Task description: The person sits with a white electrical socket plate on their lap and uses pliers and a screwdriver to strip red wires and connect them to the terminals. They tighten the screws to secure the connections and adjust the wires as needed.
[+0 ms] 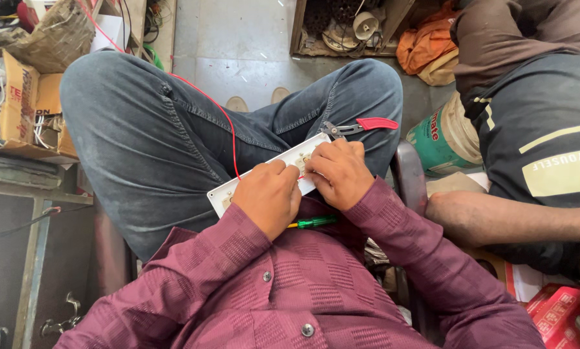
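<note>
On the person's lap lies a white switch plate (283, 169), with left hand (267, 197) and right hand (338, 171) both clenched on it (red wire (228, 129) running far-left); red-handled pliers (358, 126) rest just beyond, a green screwdriver (312, 222) nearer.

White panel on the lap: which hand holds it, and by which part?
Both hands rest on the white panel: left hand over its middle, right hand just beside, fingertips on the face. Whether either truly grips it cannot be told.
</note>
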{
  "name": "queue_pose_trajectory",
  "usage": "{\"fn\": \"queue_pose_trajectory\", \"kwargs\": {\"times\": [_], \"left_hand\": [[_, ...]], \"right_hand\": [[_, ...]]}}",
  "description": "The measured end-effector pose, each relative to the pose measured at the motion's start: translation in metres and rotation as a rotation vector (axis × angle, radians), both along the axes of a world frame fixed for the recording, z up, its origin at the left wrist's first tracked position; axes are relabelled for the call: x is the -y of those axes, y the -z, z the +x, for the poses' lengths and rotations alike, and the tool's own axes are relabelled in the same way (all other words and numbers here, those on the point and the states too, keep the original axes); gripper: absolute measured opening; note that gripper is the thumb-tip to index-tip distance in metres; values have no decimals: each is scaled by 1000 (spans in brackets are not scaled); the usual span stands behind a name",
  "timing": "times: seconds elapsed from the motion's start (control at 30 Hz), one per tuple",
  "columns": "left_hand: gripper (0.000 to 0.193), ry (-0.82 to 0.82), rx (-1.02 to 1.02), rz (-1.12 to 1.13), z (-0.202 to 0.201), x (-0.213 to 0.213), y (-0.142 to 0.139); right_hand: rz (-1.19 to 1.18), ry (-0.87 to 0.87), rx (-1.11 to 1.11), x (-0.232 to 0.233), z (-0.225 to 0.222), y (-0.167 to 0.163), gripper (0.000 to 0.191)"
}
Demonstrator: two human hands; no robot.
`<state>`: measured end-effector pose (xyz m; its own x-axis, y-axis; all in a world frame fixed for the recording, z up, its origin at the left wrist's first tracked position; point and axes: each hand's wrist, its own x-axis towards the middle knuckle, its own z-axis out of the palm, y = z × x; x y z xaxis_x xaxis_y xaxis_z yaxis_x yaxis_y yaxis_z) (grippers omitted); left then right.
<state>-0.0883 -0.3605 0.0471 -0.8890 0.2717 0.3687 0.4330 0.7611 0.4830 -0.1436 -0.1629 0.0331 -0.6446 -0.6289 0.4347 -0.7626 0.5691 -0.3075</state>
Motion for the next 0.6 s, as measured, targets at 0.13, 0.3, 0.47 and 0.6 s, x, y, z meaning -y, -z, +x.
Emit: {"fn": "queue_pose_trajectory", "kwargs": {"times": [0.13, 0.3, 0.47, 0.6], "left_hand": [[11, 4, 2, 9, -1, 0, 2], [12, -7, 19, 37, -1, 0, 3], [12, 4, 22, 29, -2, -1, 3], [10, -3, 32, 18, -2, -2, 2]], "right_hand": [[-26, -4, -8, 2, 2, -1, 21], [-63, -9, 104, 0, 5, -6, 25], [-49, -10, 87, 1, 2, 1, 18], [-38, 17, 102, 0, 2, 6, 17]]}}
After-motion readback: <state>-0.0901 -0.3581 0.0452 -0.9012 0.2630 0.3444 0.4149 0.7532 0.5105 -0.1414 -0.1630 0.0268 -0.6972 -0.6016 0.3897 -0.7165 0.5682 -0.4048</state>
